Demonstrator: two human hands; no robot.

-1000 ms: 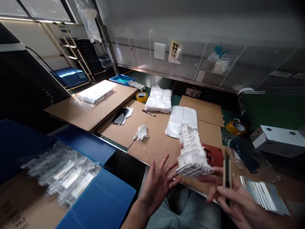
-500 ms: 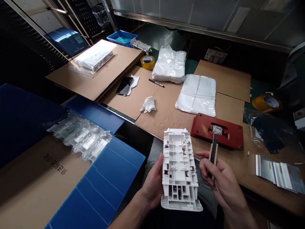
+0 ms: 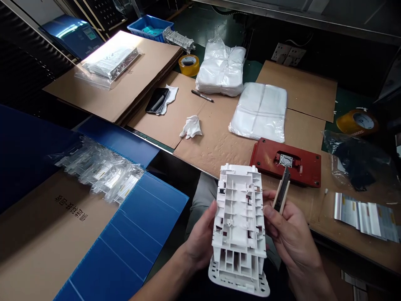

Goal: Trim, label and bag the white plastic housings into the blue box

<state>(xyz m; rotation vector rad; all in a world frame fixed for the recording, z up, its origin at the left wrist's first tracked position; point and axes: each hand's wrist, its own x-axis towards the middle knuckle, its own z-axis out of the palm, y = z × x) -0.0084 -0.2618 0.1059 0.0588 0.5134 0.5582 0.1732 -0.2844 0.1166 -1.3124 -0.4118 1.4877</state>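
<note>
A long white plastic housing, ribbed inside and with a flanged lower end, is held over my lap with its open side towards me. My left hand grips its left edge, thumb on the side and the other fingers hidden behind. In my right hand is a utility knife with a pale handle and dark centre, its tip pointing up and away. The right fingers are close against the housing's right edge; whether they press on it I cannot tell.
Beyond the knife lies a red fixture. Wrapped white bag stacks, a phone, a pen, a white glove and tape are on the cardboard-covered table. Bagged parts sit in a box at left; metal strips lie right.
The housing has tilted and shifted slightly right, showing more of its lower flange. My right hand with the knife has come closer to its edge. The view has dipped a little.
</note>
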